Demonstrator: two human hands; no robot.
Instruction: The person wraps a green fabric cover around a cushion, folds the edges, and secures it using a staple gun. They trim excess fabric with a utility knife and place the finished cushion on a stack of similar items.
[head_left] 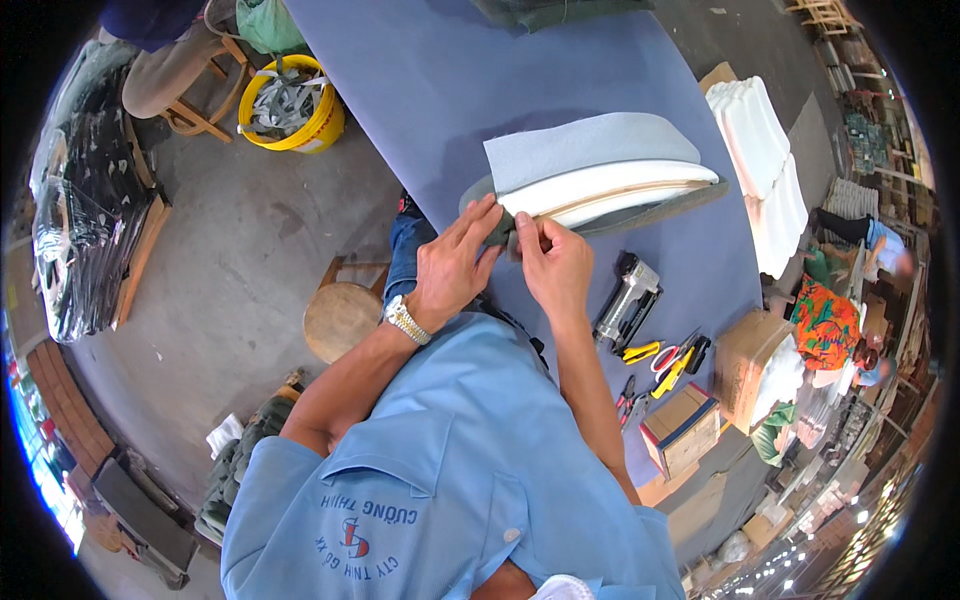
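Observation:
A curved padded panel lies on the blue-covered table in front of me. It shows white foam, a thin wooden edge and dark grey-green fabric around it, with a light grey cloth flap spread on its far side. My left hand, with a wristwatch, grips the dark fabric at the panel's left end, fingers over its edge. Close beside it, my right hand is closed on the same fabric, thumb on the near corner. Its curled fingers are partly hidden under the fabric.
On the table, right of my hands, lie a staple gun, yellow-handled cutters, scissors and pliers. A small wooden box sits near the edge. White foam pieces are stacked beyond. A yellow bucket and stool stand left.

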